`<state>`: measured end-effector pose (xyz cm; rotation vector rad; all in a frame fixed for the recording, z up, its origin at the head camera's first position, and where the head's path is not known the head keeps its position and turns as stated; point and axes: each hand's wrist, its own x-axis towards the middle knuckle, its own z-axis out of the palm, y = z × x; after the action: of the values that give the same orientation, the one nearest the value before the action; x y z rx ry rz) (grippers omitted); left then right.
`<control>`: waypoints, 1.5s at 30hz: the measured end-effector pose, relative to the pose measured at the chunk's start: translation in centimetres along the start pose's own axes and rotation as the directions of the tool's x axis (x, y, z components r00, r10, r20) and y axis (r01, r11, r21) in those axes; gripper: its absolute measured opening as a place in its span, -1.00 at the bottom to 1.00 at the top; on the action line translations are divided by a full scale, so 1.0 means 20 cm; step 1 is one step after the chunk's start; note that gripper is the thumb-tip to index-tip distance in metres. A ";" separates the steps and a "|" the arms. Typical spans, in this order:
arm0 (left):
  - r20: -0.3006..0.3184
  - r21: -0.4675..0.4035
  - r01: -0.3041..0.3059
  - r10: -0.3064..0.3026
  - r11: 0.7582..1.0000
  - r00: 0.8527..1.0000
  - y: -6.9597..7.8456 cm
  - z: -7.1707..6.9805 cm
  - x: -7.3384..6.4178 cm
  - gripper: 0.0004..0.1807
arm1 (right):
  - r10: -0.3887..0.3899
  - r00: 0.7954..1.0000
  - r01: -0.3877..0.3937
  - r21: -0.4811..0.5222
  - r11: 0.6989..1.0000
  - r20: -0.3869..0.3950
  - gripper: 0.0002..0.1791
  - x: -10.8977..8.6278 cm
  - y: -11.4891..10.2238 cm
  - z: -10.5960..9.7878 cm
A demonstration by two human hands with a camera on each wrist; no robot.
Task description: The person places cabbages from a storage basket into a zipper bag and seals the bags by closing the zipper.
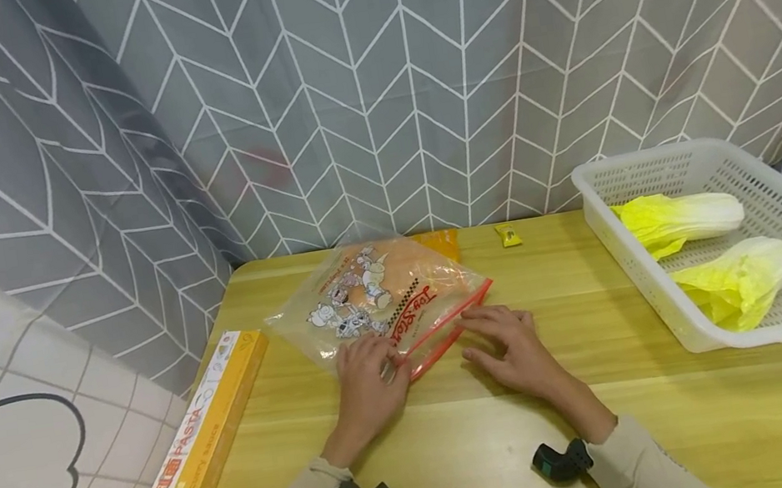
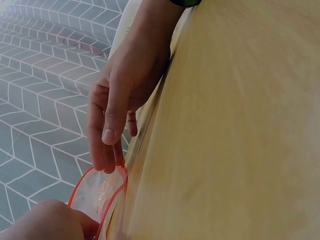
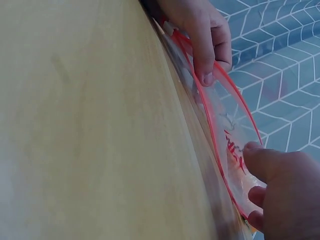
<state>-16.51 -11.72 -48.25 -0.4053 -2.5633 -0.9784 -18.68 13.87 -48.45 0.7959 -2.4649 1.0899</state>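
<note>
A clear zip bag (image 1: 360, 291) with cartoon characters and red lettering lies on the table, its red-edged mouth toward me. Something orange shows through the plastic; I cannot tell whether it is inside or beneath. In the right wrist view the mouth (image 3: 217, 145) gapes between two red edges. My left hand (image 1: 371, 390) pinches the upper lip at the mouth's left end, thumb inside the opening. At the other end, my right hand (image 1: 513, 348) has its fingers loosely bent and its thumb apart, fingertips at the red edge. The left wrist view shows these right fingers (image 2: 107, 150) touching the bag's corner.
A pasta box (image 1: 198, 450) lies along the table's left edge. Behind the bag are an orange packet (image 1: 440, 243) and a small yellow packet (image 1: 508, 235). On the right stands a white plastic basket (image 1: 638, 274) holding two small cabbages (image 1: 745, 279). A patterned curtain (image 1: 384, 93) borders the back.
</note>
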 end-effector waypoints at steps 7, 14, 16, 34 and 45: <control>0.028 0.002 0.001 -0.001 1.000 1.000 0.03 0.03 -0.01 -0.82 | 0.051 0.997 -0.048 -0.053 0.997 0.058 -0.55 -0.05 -0.02 -0.03; 0.012 0.052 -0.023 0.022 0.998 1.000 0.04 0.05 -0.04 -0.81 | 0.056 0.997 -0.054 -0.047 0.997 0.048 -0.56 -0.08 -0.04 -0.05; 0.008 0.061 -0.026 0.025 0.998 1.000 0.04 0.05 -0.05 -0.81 | 0.054 0.997 -0.052 -0.046 0.998 0.048 -0.56 -0.09 -0.04 -0.06; -0.008 0.006 0.041 -0.041 0.999 0.999 0.03 0.01 -0.03 -0.82 | 0.058 0.983 -0.034 -0.134 0.990 0.172 -0.52 0.05 -0.03 -0.31; -0.070 0.013 -0.022 0.023 1.000 0.997 0.02 0.02 0.00 -0.84 | 0.057 0.973 -0.029 -0.127 0.991 0.222 -0.51 0.18 -0.02 -0.62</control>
<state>-16.44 -11.15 -48.21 -0.3889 -2.4955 -0.9519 -20.33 21.78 -38.28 0.8746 -2.7190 0.8938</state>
